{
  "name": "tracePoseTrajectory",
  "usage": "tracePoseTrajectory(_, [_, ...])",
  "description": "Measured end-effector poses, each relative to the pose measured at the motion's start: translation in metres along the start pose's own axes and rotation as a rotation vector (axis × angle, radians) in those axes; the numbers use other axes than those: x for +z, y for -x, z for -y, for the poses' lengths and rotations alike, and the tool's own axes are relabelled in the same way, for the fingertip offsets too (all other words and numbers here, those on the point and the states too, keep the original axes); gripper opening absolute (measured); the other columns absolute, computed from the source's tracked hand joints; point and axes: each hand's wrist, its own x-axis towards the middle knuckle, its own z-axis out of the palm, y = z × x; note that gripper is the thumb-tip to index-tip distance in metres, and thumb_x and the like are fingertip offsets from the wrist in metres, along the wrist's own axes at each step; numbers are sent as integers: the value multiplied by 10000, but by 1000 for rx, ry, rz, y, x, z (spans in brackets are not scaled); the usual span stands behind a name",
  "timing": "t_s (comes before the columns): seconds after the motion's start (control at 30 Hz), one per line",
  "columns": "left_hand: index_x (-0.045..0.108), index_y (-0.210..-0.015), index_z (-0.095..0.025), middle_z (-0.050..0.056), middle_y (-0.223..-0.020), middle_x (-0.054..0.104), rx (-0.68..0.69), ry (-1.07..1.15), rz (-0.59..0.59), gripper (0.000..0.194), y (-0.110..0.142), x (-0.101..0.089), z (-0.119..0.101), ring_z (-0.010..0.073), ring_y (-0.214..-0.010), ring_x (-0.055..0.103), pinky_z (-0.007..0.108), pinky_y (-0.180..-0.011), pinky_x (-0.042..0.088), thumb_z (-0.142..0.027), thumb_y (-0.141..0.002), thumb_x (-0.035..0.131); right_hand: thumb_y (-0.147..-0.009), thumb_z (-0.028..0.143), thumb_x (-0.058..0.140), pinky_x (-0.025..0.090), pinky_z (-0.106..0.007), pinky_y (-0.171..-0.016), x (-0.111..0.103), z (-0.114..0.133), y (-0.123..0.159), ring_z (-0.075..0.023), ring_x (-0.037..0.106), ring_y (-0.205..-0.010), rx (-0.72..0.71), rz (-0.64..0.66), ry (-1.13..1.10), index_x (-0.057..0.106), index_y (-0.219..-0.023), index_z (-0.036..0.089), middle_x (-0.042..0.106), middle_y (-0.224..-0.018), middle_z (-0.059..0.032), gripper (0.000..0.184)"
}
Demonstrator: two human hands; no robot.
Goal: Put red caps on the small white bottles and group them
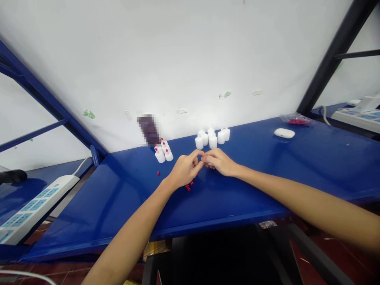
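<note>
My left hand and my right hand meet fingertip to fingertip above the middle of the blue table. In my right hand's curled fingers a sliver of a small white bottle shows; the rest of it is hidden. The left thumb and index finger are pinched together at its end, and what they hold cannot be made out. Small red caps lie beneath my left wrist, with another red cap farther left. Behind my hands stand several white bottles without red caps. White bottles with red caps are grouped at left.
A dark pixelated object leans against the wall behind the capped bottles. A white rounded case and a clear bag of red pieces lie at right. Blue frame posts and a white power strip are at left.
</note>
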Motion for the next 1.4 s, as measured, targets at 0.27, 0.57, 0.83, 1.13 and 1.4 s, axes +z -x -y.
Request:
tracePoseTrajectory(0.27, [520,-1136,-198,-47,-595,540,62,18,49,227,2,9,-3,123,-506,502,236,-583,373,-242,-982,360,-790,318,447,234,-271,-515,1,5,3,-104,334,-498,-29,-125,283,425,-505,180,355,-505,22,318])
tracePoseTrajectory(0.57, [608,-957,-182,-62,-500,496,-129,-311,-336,278,-7,-43,25,122,-494,438,268,-663,370,-408,-957,446,-955,404,378,362,-272,-623,-5,-4,-1,-156,521,-597,-4,-109,231,622,-1009,199,542,-619,27,323])
tracePoseTrajectory(0.83, [685,-837,-174,-33,-511,530,-374,-461,-402,325,8,-92,67,134,-519,500,252,-591,364,-468,-845,547,-944,359,427,359,-274,-647,-3,-3,-2,-153,538,-634,-25,-23,324,624,-1040,199,593,-702,10,271])
tracePoseTrajectory(1.13, [659,-1090,-204,-25,-608,563,-323,-551,-407,352,8,-83,71,152,-577,540,259,-604,347,-453,-869,543,-927,259,298,380,-294,-708,-5,-11,-6,-163,523,-716,-30,31,-4,588,-1012,190,556,-756,-2,310])
tracePoseTrajectory(1.4, [574,-535,-157,-11,-496,463,-200,-501,-217,485,2,-74,41,108,-514,422,266,-585,327,-407,-927,434,-825,200,367,393,-283,-686,-5,-11,-11,-163,531,-731,92,24,-115,550,-940,177,567,-779,-15,218])
